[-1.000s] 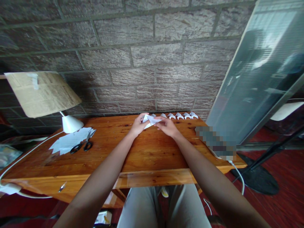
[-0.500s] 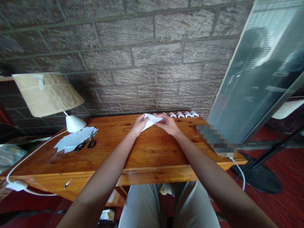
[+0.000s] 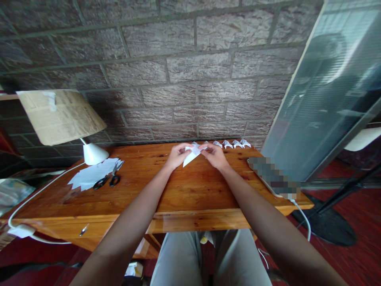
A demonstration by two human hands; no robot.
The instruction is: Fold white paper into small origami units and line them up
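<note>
A partly folded piece of white paper (image 3: pixel 190 155) is held above the desk between both hands. My left hand (image 3: pixel 177 155) pinches its left side, thumb toward me. On the right side, my right hand (image 3: pixel 213 155) grips the paper between thumb and fingers. One pointed flap hangs down to the lower left. Just behind the hands, several small folded paper shapes (image 3: pixel 227 144) stand in a row along the wall; the hands hide part of that row.
White paper sheets (image 3: pixel 89 174) lie at the left with black-handled scissors (image 3: pixel 107 181) on them. Behind them stands a lamp (image 3: pixel 93 153) with a brown paper shade. A blurred-out flat device (image 3: pixel 272 176) with a white cable rests at the desk's (image 3: pixel 196 198) right end.
Both hands have shifted their hold on the paper, and its shape has changed: it now shows several points, with the lower flap turned more downward. The view has shifted slightly.
</note>
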